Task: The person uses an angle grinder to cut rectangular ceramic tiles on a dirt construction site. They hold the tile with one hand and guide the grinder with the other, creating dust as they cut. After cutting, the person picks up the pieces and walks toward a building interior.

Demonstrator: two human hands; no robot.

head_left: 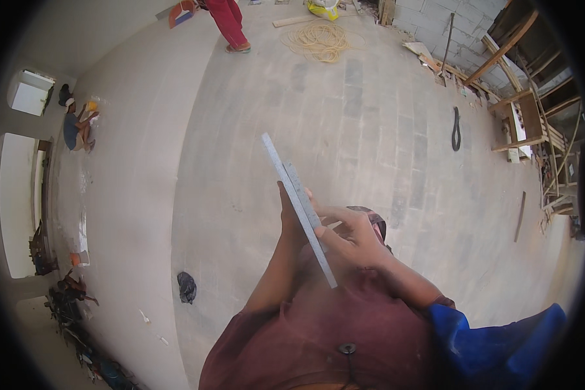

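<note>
In front of my chest a thin, flat grey slab, like a tile [300, 211], is held almost edge-on and slants from upper left to lower right. A shorter grey piece [294, 179] lies flat against its right face. My left hand [290, 214] is closed on the slab from the left side, with most of its fingers hidden behind it. On the other side my right hand [352, 237] has bent fingers, with the thumb on the slab and the fingertips at the shorter piece. The slab hides part of this contact.
A black crumpled bag [186, 287] lies on the floor to the left. Ahead are a coiled pale rope [318, 41] and a person in red trousers [226, 25]. Another person crouches by the left wall [76, 127]. Wooden scaffolding [526, 120] and a black loop [456, 129] are right.
</note>
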